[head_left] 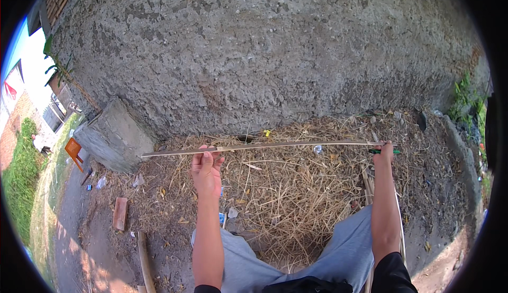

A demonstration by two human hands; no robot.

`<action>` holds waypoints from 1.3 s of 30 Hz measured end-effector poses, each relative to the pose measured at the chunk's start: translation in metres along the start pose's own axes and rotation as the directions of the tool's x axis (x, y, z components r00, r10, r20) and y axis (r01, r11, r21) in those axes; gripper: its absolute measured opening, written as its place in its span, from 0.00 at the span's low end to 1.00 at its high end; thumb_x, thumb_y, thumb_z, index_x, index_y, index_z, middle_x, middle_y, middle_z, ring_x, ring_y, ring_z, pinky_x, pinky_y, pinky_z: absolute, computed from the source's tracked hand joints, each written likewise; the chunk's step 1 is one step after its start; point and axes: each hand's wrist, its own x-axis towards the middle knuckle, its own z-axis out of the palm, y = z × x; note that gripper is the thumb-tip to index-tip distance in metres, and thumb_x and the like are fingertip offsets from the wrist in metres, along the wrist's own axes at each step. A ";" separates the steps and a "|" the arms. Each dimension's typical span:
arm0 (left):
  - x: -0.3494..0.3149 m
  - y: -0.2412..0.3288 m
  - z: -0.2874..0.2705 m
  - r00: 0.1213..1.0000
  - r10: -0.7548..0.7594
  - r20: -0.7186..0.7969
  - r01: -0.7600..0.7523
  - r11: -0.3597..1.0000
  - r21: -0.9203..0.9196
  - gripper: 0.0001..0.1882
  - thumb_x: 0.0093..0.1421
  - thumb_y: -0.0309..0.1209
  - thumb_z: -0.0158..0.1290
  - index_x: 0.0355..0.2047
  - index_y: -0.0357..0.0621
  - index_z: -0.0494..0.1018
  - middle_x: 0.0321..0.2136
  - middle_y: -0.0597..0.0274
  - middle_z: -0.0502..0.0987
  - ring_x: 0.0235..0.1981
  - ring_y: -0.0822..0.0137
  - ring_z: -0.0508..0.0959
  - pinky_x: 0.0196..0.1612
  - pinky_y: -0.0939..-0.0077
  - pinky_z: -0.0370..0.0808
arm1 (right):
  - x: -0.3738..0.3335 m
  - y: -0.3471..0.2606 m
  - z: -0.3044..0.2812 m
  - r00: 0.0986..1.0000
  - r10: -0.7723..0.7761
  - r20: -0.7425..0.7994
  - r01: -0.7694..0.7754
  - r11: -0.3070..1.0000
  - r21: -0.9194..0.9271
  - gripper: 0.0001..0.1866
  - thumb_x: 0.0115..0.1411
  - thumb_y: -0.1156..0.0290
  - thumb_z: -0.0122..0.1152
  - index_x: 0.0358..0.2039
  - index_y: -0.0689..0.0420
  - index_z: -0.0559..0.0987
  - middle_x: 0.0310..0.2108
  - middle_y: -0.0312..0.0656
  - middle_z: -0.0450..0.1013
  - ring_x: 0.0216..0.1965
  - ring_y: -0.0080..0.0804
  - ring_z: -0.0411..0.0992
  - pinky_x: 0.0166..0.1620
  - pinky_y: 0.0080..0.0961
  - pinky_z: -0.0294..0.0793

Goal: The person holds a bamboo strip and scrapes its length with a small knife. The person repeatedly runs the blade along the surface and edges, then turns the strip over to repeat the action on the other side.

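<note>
A long, thin bamboo strip stretches nearly level across the view, above the ground and in front of the wall. My left hand pinches it between thumb and fingers, left of its middle, at a darker joint. The strip's left end sticks out past that hand toward a concrete block. Near the right end, my right hand is closed around a green-handled tool, with the strip running against the same fingers. What kind of tool it is stays partly hidden by the hand.
Dry straw and shavings cover the ground between my knees. A rough grey wall rises ahead. At left stand a concrete block, a brick and an orange chair. A wooden pole lies lower left.
</note>
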 end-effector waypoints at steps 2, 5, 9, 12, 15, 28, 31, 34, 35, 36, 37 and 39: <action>-0.003 -0.003 0.006 0.994 -0.086 0.068 0.097 0.977 -0.189 0.28 0.60 0.33 0.58 0.59 0.43 0.62 0.51 0.53 0.73 0.49 0.63 0.76 0.43 0.71 0.79 | 0.002 0.001 0.000 1.000 -0.003 -0.008 0.004 1.000 0.024 0.13 0.69 0.63 0.46 0.37 0.61 0.68 0.31 0.43 0.69 0.17 0.23 0.60 0.17 0.18 0.63; -0.005 -0.012 0.012 0.976 -0.136 0.169 0.158 0.979 -0.128 0.33 0.61 0.35 0.57 0.63 0.45 0.56 0.55 0.53 0.69 0.53 0.62 0.73 0.46 0.69 0.79 | 0.007 0.001 -0.001 1.000 0.002 -0.003 -0.002 0.999 0.041 0.12 0.70 0.63 0.46 0.38 0.60 0.68 0.30 0.43 0.69 0.18 0.23 0.60 0.17 0.19 0.63; -0.014 -0.017 0.030 0.961 -0.155 0.228 0.178 0.980 -0.083 0.34 0.63 0.37 0.54 0.65 0.45 0.53 0.55 0.52 0.69 0.53 0.61 0.73 0.48 0.67 0.78 | -0.003 0.004 0.004 1.000 0.014 -0.026 -0.014 1.000 -0.003 0.11 0.70 0.64 0.45 0.38 0.59 0.68 0.31 0.42 0.69 0.19 0.23 0.61 0.18 0.19 0.64; -0.014 -0.015 0.027 0.989 -0.112 0.102 0.113 0.994 -0.006 0.22 0.66 0.38 0.50 0.56 0.41 0.62 0.51 0.50 0.72 0.50 0.61 0.76 0.47 0.68 0.79 | -0.036 0.018 0.017 0.998 0.054 -0.016 -0.055 0.998 -0.027 0.11 0.70 0.64 0.46 0.38 0.59 0.68 0.28 0.40 0.67 0.19 0.23 0.59 0.18 0.20 0.61; -0.009 -0.035 0.043 0.997 0.073 0.023 -0.074 0.996 0.052 0.14 0.68 0.37 0.48 0.46 0.41 0.65 0.46 0.53 0.74 0.44 0.60 0.79 0.48 0.66 0.79 | 0.034 -0.002 -0.013 0.980 0.125 0.155 -0.109 0.988 -0.108 0.10 0.69 0.63 0.50 0.38 0.57 0.70 0.23 0.37 0.61 0.18 0.23 0.55 0.19 0.23 0.58; 0.034 0.164 0.121 0.670 0.630 0.393 -0.657 0.255 0.710 0.14 0.69 0.34 0.46 0.48 0.37 0.73 0.27 0.67 0.71 0.25 0.78 0.68 0.28 0.79 0.65 | -0.119 0.007 0.023 0.897 0.017 0.442 0.234 0.829 -0.507 0.15 0.65 0.57 0.57 0.34 0.57 0.71 0.28 0.34 0.63 0.17 0.17 0.56 0.19 0.20 0.56; 0.025 0.148 0.116 0.757 0.284 0.588 -0.632 0.092 0.769 0.14 0.68 0.33 0.49 0.47 0.37 0.76 0.24 0.68 0.73 0.24 0.80 0.66 0.27 0.80 0.64 | -0.160 0.022 0.027 0.860 0.105 0.499 0.255 0.759 -0.599 0.20 0.67 0.55 0.52 0.43 0.61 0.73 0.28 0.34 0.64 0.17 0.17 0.56 0.20 0.20 0.56; -0.010 0.112 0.106 0.880 -0.238 0.410 -0.330 0.314 0.890 0.14 0.68 0.32 0.48 0.46 0.35 0.75 0.21 0.70 0.72 0.21 0.81 0.66 0.23 0.81 0.64 | -0.171 0.047 0.017 0.710 0.033 0.704 0.505 0.673 -0.541 0.26 0.69 0.51 0.46 0.50 0.63 0.73 0.28 0.34 0.66 0.17 0.19 0.57 0.20 0.20 0.56; -0.022 0.097 0.098 0.868 -0.396 0.301 -0.124 0.413 0.902 0.14 0.69 0.32 0.47 0.47 0.35 0.73 0.22 0.70 0.70 0.18 0.83 0.62 0.19 0.84 0.59 | -0.183 0.051 0.015 0.617 -0.013 0.787 0.641 0.589 -0.493 0.27 0.69 0.51 0.43 0.51 0.64 0.73 0.26 0.36 0.67 0.17 0.21 0.59 0.21 0.21 0.58; -0.033 0.087 0.092 0.811 -0.552 0.196 0.100 0.461 0.882 0.14 0.69 0.32 0.46 0.48 0.36 0.72 0.24 0.70 0.67 0.15 0.85 0.58 0.16 0.86 0.54 | -0.200 0.055 0.014 0.509 -0.036 0.860 0.755 0.497 -0.426 0.28 0.70 0.51 0.41 0.52 0.64 0.73 0.24 0.37 0.69 0.17 0.24 0.62 0.21 0.22 0.59; -0.041 0.074 0.091 0.803 -0.564 0.192 0.112 0.459 0.881 0.14 0.69 0.32 0.46 0.48 0.36 0.72 0.24 0.70 0.67 0.15 0.85 0.58 0.16 0.86 0.54 | -0.215 0.054 0.011 0.518 -0.030 0.855 0.753 0.489 -0.440 0.28 0.70 0.51 0.41 0.52 0.64 0.73 0.24 0.37 0.69 0.17 0.24 0.62 0.21 0.22 0.59; -0.057 0.057 0.093 0.672 -0.741 0.019 0.495 0.468 0.732 0.13 0.70 0.32 0.44 0.49 0.36 0.70 0.24 0.71 0.66 0.15 0.85 0.56 0.15 0.87 0.51 | -0.250 0.048 0.008 0.386 0.164 0.908 0.861 0.289 -0.418 0.23 0.69 0.56 0.45 0.51 0.62 0.74 0.17 0.40 0.69 0.16 0.30 0.67 0.21 0.28 0.64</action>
